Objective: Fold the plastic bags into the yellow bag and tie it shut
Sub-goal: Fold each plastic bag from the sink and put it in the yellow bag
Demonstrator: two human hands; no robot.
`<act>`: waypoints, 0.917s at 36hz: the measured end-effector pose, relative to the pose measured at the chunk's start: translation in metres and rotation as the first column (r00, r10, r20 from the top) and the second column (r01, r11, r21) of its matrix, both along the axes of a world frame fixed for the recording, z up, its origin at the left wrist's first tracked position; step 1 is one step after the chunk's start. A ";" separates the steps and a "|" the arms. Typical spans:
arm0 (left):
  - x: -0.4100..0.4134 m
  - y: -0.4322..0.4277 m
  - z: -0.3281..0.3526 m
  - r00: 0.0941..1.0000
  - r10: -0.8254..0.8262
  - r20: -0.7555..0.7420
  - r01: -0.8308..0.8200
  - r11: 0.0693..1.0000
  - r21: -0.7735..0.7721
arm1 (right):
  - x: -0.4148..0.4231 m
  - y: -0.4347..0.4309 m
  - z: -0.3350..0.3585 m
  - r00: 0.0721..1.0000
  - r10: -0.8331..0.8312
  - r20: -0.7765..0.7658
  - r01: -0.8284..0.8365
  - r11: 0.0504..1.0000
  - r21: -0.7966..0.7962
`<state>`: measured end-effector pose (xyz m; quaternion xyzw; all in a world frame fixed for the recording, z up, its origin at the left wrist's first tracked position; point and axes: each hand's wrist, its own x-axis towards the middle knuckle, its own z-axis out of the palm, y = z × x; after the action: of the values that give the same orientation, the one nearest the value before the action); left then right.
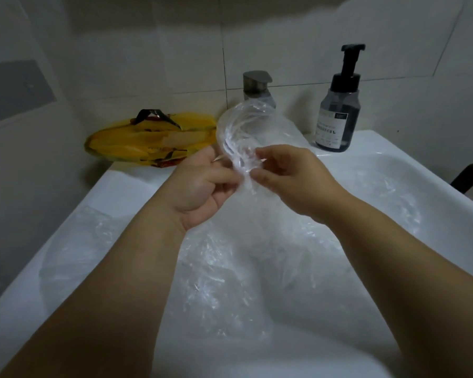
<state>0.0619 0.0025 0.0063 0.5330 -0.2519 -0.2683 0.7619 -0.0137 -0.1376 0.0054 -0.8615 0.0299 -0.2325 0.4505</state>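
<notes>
Both hands are up at frame centre over the white sink. The left hand has its fingers curled and pinches the film. The right hand pinches the same clear plastic bag between thumb and forefinger, right beside the left. The bag loops up in front of the faucet.

The yellow bag lies flat on the ledge at upper left, dark handles on top. Nothing touches it, and its mouth doesn't look open. More clear bags sit crumpled in the basin at lower centre. The count is unclear, since it's clear film on white.

Likely risks:
- The film is thin and slick and held only by two fingertip pinches. If one slips, the bag drops onto the pile.
- The loop looks puffed with air. Unless it's flattened first, the fold probably springs open.
- Both hands are occupied and the yellow bag is flat. Freeing one hand to open it could let the fold unravel.
- The loop is close to the faucet and could snag there on a swing left.
- Edges in the pile are hard to see, so it's easy to grab two bags at once.
- Loose folds take up room, which may leave too little of the yellow bag's neck to tie.
- The pump bottle stands on the rim at upper right, where a sweeping forearm could tip it.

Writing: the bottle label has pale lines of text, too small to read. The yellow bag has red and dark print, also illegible. No brand can be made out.
</notes>
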 end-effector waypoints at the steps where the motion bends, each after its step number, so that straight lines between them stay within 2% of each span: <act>1: -0.001 -0.001 0.000 1.000 0.021 0.009 -0.021 1.000 0.002 | -0.001 0.000 0.000 1.000 0.025 -0.008 -0.024 0.999 0.034; 4: 0.000 -0.002 -0.001 0.996 0.084 0.024 -0.085 0.996 0.018 | -0.002 0.003 0.000 0.993 0.104 -0.057 -0.099 0.992 0.084; 8: 0.001 -0.004 -0.003 0.985 0.160 0.069 -0.165 0.984 0.065 | 0.001 0.001 -0.002 0.999 0.014 -0.039 -0.014 1.000 0.017; 14: 0.006 -0.006 -0.006 0.942 0.298 0.153 -0.318 0.939 0.128 | -0.002 -0.003 0.005 0.998 -0.059 0.024 0.050 0.962 0.268; 19: 0.012 -0.002 -0.009 0.863 0.408 0.298 -0.465 0.872 0.153 | 0.000 -0.007 0.009 0.983 -0.185 0.025 0.157 0.895 0.417; 24: 0.013 0.005 -0.004 0.768 0.513 0.383 -0.578 0.813 0.068 | -0.003 -0.009 0.013 0.968 -0.249 0.014 0.216 0.867 0.449; 27: 0.012 0.008 -0.001 0.758 0.497 0.422 -0.556 0.831 0.020 | -0.005 -0.007 0.017 0.960 -0.280 0.000 0.241 0.827 0.509; 33: 0.005 0.014 -0.002 0.820 0.270 0.505 -0.375 0.920 0.117 | -0.009 -0.007 0.022 0.965 -0.262 0.001 0.204 0.752 0.627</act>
<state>0.0668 0.0161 0.0047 0.6954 -0.3082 -0.0195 0.6489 -0.0225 -0.1443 0.0275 -0.6430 0.1917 -0.3019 0.6772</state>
